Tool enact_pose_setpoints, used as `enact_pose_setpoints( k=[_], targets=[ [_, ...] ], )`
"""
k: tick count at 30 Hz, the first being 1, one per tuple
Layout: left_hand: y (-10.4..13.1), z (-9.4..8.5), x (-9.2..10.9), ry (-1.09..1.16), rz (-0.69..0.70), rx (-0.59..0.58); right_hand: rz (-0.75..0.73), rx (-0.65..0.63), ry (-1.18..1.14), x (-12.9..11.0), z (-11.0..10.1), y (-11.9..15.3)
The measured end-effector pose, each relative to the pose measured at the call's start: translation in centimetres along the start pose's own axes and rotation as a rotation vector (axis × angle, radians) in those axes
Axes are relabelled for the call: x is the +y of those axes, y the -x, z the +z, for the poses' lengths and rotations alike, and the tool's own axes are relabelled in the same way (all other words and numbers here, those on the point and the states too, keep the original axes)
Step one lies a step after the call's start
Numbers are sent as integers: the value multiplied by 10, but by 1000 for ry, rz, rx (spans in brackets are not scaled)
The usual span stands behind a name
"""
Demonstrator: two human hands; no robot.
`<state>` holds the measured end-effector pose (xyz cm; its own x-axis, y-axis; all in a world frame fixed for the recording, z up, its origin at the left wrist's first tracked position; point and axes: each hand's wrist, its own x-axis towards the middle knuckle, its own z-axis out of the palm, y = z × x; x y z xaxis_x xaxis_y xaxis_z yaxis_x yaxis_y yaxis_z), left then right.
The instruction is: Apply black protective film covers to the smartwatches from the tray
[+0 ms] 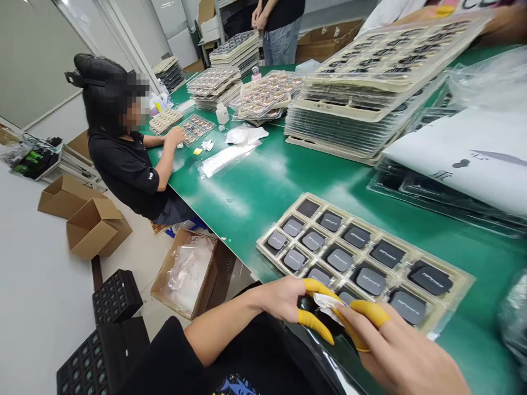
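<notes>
Both my hands meet at the near edge of the green table, just in front of a beige tray. Several dark rounded-square pieces with light lettering, such as this black piece, sit in its compartments. My left hand wears yellow finger covers on thumb and forefinger, which curve around a dark, glossy piece. My right hand, also in yellow finger covers, pinches a folded white wipe against that piece. Fingers and wipe hide much of the held piece.
A tall stack of clear and beige trays stands beyond the tray, with white plastic sheeting at right. A co-worker sits at the table's left side. An open carton with plastic bags is on the floor.
</notes>
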<state>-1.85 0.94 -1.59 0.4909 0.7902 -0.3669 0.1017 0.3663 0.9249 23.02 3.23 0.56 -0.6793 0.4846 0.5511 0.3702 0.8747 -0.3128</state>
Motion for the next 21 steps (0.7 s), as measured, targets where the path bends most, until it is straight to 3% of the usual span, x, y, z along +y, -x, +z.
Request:
enact_pose_setpoints(
  k=[4,7,11,16,21],
  targets=[
    [10,-5,0,-15,90,53,-112,5,48,-14,-9,-2],
    [17,-12,2,-123,145,17,-112,33,-32,-30,-6,-15],
    [23,-14,-3,-213,117,28,-94,82,-19,-37,5,-36],
    [24,-10,-11,-25,158,217,-68,91,69,-31,11,-56],
    [28,-19,-9,188,314,350,159,-100,234,-11,3,-58]
  ],
)
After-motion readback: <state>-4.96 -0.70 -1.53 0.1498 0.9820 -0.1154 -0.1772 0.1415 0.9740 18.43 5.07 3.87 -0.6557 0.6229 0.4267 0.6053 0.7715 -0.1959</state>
